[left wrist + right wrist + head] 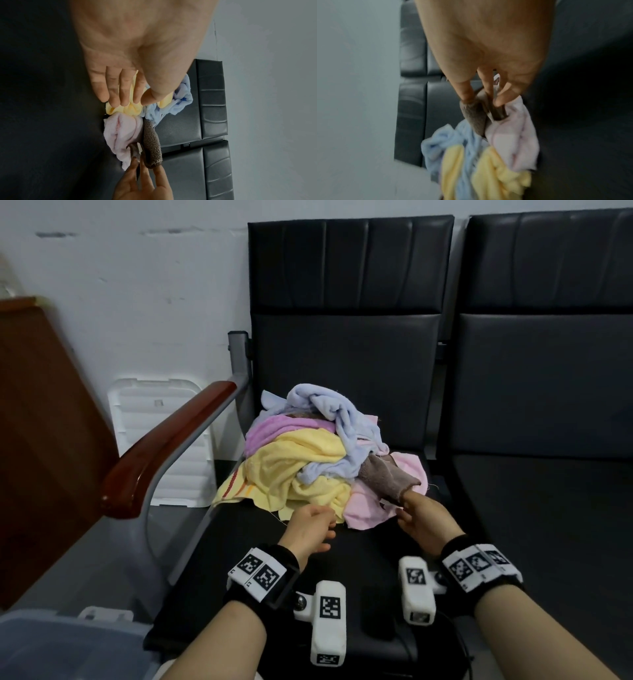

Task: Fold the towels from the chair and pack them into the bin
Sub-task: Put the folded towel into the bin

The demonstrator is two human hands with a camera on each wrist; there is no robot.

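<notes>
A heap of towels (pixel 308 453) lies on the black chair seat (pixel 260 546): light blue on top, purple, yellow (pixel 291 463), pink (pixel 370 505) and a brown towel (pixel 387 477). My right hand (pixel 406 506) pinches the near corner of the brown towel (pixel 474 116) between thumb and fingers, seen close up in the right wrist view as right hand (pixel 481 100). My left hand (pixel 320 518) hovers just in front of the yellow towel (pixel 126 108), holding nothing. In the left wrist view the left hand (pixel 123 100) has its fingers straight.
A translucent bin (pixel 51 642) stands at the lower left beside the chair. A wooden armrest (pixel 161 450) borders the seat on the left, with a white lid (pixel 157 440) leaning on the wall behind it. A second black seat (pixel 548 508) is to the right.
</notes>
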